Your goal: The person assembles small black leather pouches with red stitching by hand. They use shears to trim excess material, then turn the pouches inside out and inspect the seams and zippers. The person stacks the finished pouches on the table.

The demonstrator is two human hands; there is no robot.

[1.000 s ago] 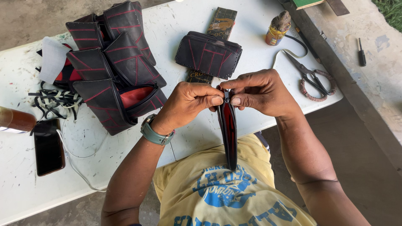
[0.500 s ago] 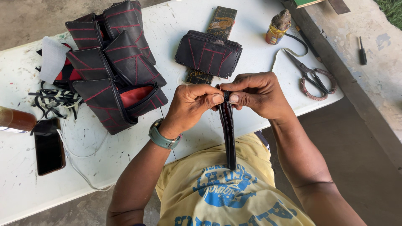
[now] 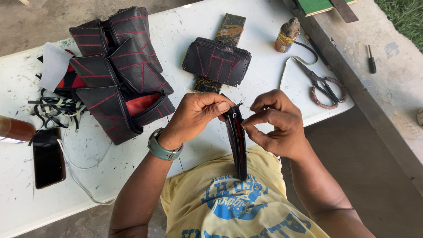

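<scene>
- A narrow black rubber pouch with red lining (image 3: pixel 238 145) is pinched at its top by the left hand (image 3: pixel 198 117).
- The right hand (image 3: pixel 273 125) is closed on the same edge — above the white desk (image 3: pixel 185 35).

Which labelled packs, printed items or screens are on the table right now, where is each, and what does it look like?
Phone: near left of the table, flat black rectangle, dark screen, white cable attached.
Printed strip: far middle, long dark flat piece with gold lettering, partly under the black pouch.
Small labelled jar: far right, beside the scissors, round, yellow-orange label, brownish lumpy top.
</scene>
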